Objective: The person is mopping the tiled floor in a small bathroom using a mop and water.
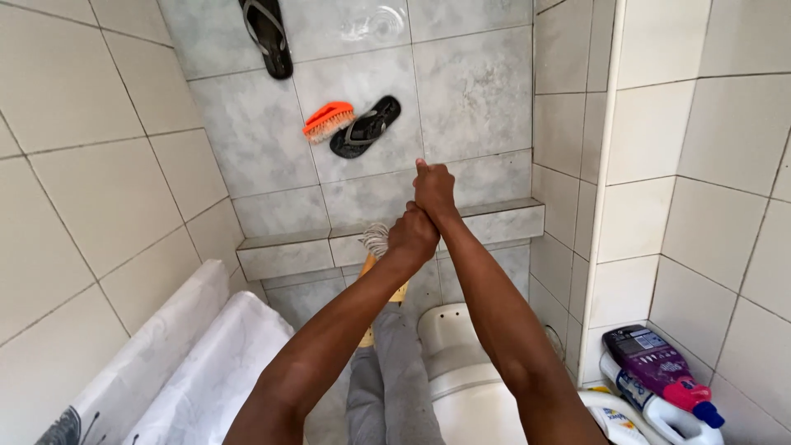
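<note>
While I look down from the head camera, I start at the left, where a white shower curtain (189, 371) hangs bunched against the tiled wall. On the grey floor tiles (470, 91) beyond it lie one black flip-flop (265, 35) near the top edge, then an orange scrub brush (328, 120) just beside a second flip-flop (365, 126), the two almost touching.

In the middle, my left hand (412, 235) and my right hand (434, 189) are stacked one above the other, both closed tight around what I take to be a thin handle; the fingers hide it almost entirely, so I cannot tell its colour or thickness. Just beside the left hand a pale stringy mop head (376, 240) shows over the low tiled step (284, 255), with a yellowish piece below it. My grey trouser legs (387, 379) stand under the arms.

Further right sits the white toilet (461, 371), and in the corner stand a purple bottle (651, 363) and a white bottle with a blue cap (667, 416).

The risks I judge from here: the flip-flops and the brush lie loose in the mop's reach and could be dragged along, the floor may be slick underfoot, and a wide swing of my right elbow could knock over the bottles.
</note>
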